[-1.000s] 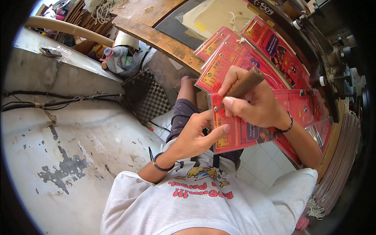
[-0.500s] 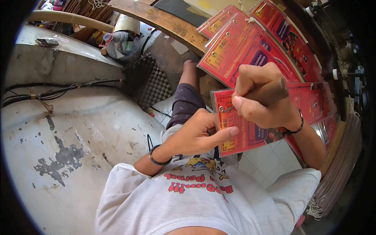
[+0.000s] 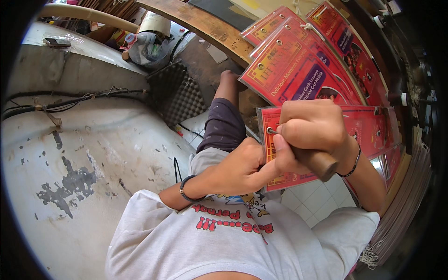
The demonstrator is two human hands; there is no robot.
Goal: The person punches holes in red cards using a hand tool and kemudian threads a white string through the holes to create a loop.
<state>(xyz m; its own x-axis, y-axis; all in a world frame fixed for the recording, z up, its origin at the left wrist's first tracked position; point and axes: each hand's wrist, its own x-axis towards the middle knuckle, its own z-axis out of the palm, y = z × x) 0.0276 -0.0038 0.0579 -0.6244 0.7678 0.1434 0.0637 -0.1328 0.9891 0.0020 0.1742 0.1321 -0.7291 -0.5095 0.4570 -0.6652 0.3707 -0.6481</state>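
Glossy red rectangular card (image 3: 271, 149) sits pinched in the left hand (image 3: 247, 163), while beside it the right hand (image 3: 317, 127) clasps a round brown wooden handle (image 3: 321, 165).

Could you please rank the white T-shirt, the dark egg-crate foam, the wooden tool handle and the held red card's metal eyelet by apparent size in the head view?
1. White T-shirt
2. Dark egg-crate foam
3. Wooden tool handle
4. Metal eyelet

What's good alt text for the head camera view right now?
A person's right hand grips a brown, cylindrical wooden-handled tool, its thin tip at a round metal eyelet in a glossy red printed sheet steadied by the left hand. More red sheets fan out beyond.
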